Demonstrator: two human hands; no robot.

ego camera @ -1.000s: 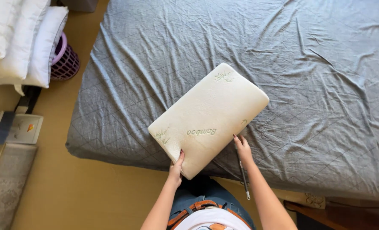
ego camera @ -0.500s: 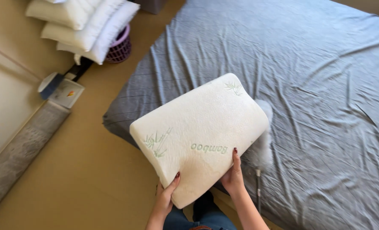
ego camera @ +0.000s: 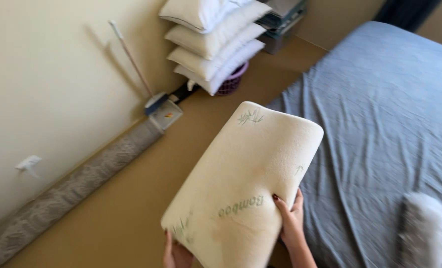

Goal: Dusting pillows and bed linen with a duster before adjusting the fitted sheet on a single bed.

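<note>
I hold a cream foam pillow (ego camera: pixel 246 183) with small green leaf prints up in front of me, off the bed. My left hand (ego camera: pixel 175 254) grips its near lower corner from underneath. My right hand (ego camera: pixel 291 218) clasps its near right edge, fingers over the top face. The pillow hangs over the tan floor beside the bed with the grey sheet (ego camera: pixel 380 124), which lies to the right.
A stack of white pillows (ego camera: pixel 213 37) rests on a purple basket (ego camera: pixel 231 84) by the wall. A rolled grey rug (ego camera: pixel 67 193) lies along the wall, a broom and dustpan (ego camera: pixel 151 99) near it. A fluffy white duster (ego camera: pixel 422 233) shows at lower right over the bed.
The pillow has been lifted off the bed and swung left over the floor. My view has turned left toward the wall and the pillow stack.
</note>
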